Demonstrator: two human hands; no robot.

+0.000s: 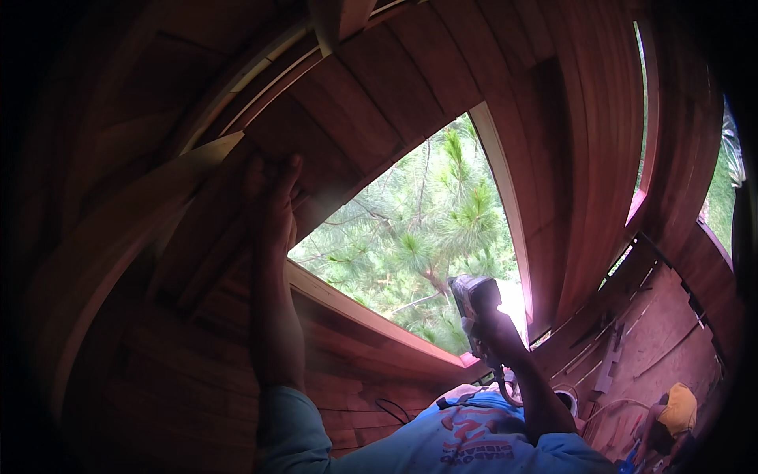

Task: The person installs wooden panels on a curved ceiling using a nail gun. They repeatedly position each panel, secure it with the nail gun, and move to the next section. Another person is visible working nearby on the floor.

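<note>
My left hand [272, 193] is raised to the dark plank wall, beside the tip of a pale wooden board [178, 178]. Its thumb stands up and the fingers look curled; dim light hides what they hold, if anything. In front of the triangular window opening [410, 225], my right hand [493, 328] grips a dark nail gun [474, 294] by its handle. The tool's head points up and to the left, apart from the wall. A hose [505, 387] hangs from the bottom of the handle, near my blue shirt.
Pale wooden framing [501, 182] edges the opening, with pine branches outside. Dark planks [426, 55] line the walls. A wooden beam [339, 20] juts in at the top. At lower right, a yellow object [677, 408] lies on the worn boards [663, 332].
</note>
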